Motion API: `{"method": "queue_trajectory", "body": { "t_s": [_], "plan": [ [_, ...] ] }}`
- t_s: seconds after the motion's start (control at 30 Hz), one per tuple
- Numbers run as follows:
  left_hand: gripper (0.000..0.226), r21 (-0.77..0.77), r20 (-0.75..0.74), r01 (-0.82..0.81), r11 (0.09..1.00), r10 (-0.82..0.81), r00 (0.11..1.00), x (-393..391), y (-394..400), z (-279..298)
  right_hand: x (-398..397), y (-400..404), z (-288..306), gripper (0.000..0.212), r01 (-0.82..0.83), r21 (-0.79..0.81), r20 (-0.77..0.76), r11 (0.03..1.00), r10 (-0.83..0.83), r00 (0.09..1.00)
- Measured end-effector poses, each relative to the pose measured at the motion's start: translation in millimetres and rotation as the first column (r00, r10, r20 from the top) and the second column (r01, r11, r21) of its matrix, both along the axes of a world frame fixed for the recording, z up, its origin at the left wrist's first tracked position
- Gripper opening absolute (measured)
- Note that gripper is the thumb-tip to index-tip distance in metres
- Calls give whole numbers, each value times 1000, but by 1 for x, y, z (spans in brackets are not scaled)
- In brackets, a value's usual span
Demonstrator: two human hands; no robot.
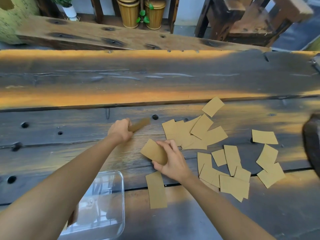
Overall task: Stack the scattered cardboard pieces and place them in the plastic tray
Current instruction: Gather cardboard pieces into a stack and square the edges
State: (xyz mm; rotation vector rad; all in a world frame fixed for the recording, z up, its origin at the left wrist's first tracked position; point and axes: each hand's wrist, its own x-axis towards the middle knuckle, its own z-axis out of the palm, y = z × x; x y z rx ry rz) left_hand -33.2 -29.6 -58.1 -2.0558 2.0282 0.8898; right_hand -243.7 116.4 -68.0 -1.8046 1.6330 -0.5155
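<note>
Brown cardboard pieces [194,134] lie scattered across the right half of a dark, weathered wooden table [69,118], many overlapping in loose heaps. The person's left hand [120,129] has its fingers curled around a small bundle of cardboard [139,125] that sticks out to the right, blurred. The right hand [170,161] pinches a single cardboard piece [153,152] between thumb and fingers, holding it tilted just above the tabletop. Another long cardboard strip [156,190] lies flat just below that hand. A clear plastic tray [110,205] sits at the near edge, partly under the left forearm, apart from the scattered pieces.
</note>
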Motion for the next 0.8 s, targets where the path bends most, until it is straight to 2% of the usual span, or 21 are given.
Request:
{"method": "queue_trajectory", "body": {
  "t_s": [0.07,0.13,0.2,0.3,0.37,0.5,0.57,0.67,0.7,0.73,0.8],
  "plan": [
    [19,73,-73,30,997,-25,997,2,3,5,-2,7,7,69,55,-3,70,998,-55,996],
    [19,153,-207,58,987,-25,978,1,9,11,-5,13,13,69,99,5,120,995,-99,988],
    [14,247,-380,36,968,63,923,-1,21,23,-8,20,19,69,110,-2,132,994,-109,985],
    [51,453,-570,88,887,212,794,-5,52,43,-14,30,31,70,89,-29,78,996,-86,993],
    [52,535,-575,168,828,211,791,-6,76,56,-19,37,40,69,37,-69,-17,997,-39,999],
    [41,647,-595,284,708,235,769,-6,127,71,-28,53,58,66,-96,-120,-153,988,77,985],
    [42,692,-629,303,656,340,699,-3,148,77,-28,63,66,66,-175,-130,-179,976,151,972],
    [46,757,-648,346,554,563,513,-2,171,86,-26,80,76,64,-300,-132,-184,945,274,944],
    [46,763,-644,362,535,586,492,-2,177,88,-25,86,79,63,-333,-136,-177,933,308,935],
    [46,763,-644,369,531,571,510,-4,184,91,-23,93,82,63,-363,-144,-169,921,338,926],
    [43,749,-638,355,559,465,614,-10,200,92,-19,107,89,68,-424,-142,-158,894,403,902]
  ]
}}
